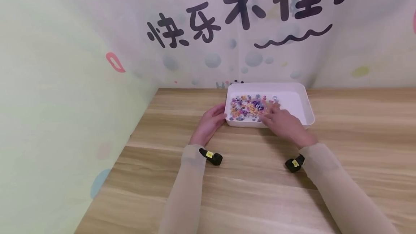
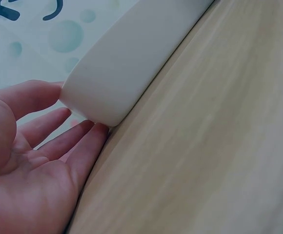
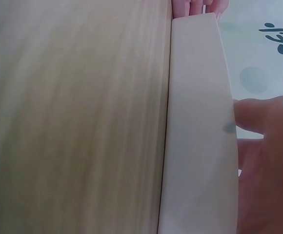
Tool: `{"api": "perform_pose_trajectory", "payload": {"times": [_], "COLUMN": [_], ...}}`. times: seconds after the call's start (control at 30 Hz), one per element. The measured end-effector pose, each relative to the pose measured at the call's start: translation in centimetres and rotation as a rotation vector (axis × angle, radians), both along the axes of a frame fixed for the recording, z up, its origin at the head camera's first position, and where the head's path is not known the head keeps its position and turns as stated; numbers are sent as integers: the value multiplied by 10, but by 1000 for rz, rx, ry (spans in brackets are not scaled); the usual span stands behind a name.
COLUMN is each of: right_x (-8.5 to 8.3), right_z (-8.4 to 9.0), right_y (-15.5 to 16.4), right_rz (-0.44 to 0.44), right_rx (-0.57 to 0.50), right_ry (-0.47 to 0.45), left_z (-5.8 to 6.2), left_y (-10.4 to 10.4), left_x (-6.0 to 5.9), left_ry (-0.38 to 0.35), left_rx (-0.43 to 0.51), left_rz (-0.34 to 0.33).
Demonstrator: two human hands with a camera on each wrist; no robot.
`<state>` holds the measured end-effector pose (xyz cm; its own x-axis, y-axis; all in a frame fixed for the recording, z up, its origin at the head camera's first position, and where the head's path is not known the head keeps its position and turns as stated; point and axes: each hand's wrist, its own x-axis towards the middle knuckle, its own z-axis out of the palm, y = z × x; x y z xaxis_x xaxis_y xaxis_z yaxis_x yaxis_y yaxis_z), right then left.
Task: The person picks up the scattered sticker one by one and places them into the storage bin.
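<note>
Left hand (image 1: 210, 121) bracing white tray (image 1: 307, 101), right hand (image 1: 282, 121) among beads (image 1: 247, 107) (small, many-coloured)

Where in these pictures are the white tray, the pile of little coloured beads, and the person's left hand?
white tray (image 1: 297, 98): head view, bare floor inside its right half.
coloured beads (image 1: 247, 107): head view, middle of the pile in the tray's left half.
left hand (image 1: 210, 124): head view, back of the hand touching the tray's left wall.

You wear thin beige sleeves (image 1: 186, 190) down to both wrists, and each wrist carries a small black camera unit (image 1: 212, 156) marked with a yellow sticker (image 1: 295, 163).
</note>
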<state>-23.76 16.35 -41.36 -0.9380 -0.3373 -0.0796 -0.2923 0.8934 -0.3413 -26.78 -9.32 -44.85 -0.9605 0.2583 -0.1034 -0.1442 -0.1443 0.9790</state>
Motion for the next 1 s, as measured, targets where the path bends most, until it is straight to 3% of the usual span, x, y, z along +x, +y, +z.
{"api": "perform_pose_trajectory", "payload": {"times": [0.4,0.57,0.7,1.0], "right_x": [1,2,2,4], "right_z": [1,-1,-2,1], "right_y": [-1,-1,0,-3], "right_rz": [11,12,2,-19], "right_rx": [36,40,38,72], "right_ry": [32,38,37,17], "left_z": [16,13,4,15], "left_y": [-2,-2,-2,-3], "left_x": [10,10,6,11], "left_ry": [8,6,18,9], "left_rx": [0,5,13,0], "left_rz": [-52,-47,-31,-62]}}
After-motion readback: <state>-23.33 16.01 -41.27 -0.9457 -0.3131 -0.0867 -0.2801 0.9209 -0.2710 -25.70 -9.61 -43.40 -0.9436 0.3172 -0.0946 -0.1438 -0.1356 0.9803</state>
